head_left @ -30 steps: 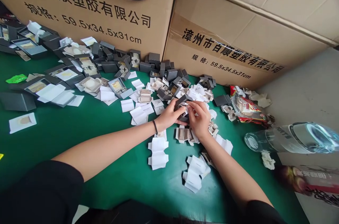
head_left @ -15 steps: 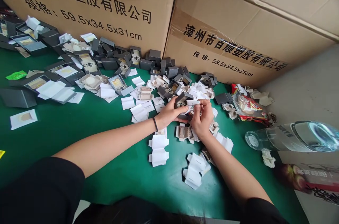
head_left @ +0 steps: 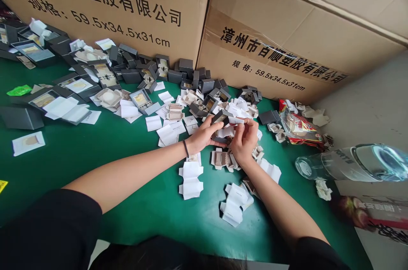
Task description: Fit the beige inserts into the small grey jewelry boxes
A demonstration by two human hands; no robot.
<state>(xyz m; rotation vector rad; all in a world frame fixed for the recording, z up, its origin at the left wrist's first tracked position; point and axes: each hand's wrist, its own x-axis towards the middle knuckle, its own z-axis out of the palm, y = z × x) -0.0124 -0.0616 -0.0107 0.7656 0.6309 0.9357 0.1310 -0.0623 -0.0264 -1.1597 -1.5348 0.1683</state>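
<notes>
My left hand (head_left: 205, 135) is closed round a small dark grey box (head_left: 220, 117) that stands open, its thumb on the near part. Between the thumb and fingers of my right hand (head_left: 245, 140) is a white card (head_left: 236, 120), pinched at the box's right side. A pale paper piece (head_left: 225, 132) shows inside the box, partly covered by my fingers. Just below my hands lie folded card inserts (head_left: 219, 158) with grey-brown insides. A flattened white insert (head_left: 191, 180) rests on the green table (head_left: 137, 202) near my left wrist, and another white insert (head_left: 234, 205) lies under my right forearm.
Dark grey boxes (head_left: 130, 75) and loose papers (head_left: 170, 133) pile up along the back, against large cardboard cartons (head_left: 143, 15). At right are a red snack bag (head_left: 299, 127), a clear bottle (head_left: 350, 163) lying sideways in view, and crumpled tissue (head_left: 323, 189).
The pale paper in the box now shows more fully between my hands. My left thumb has shifted up slightly, and the right hand still pinches the white card.
</notes>
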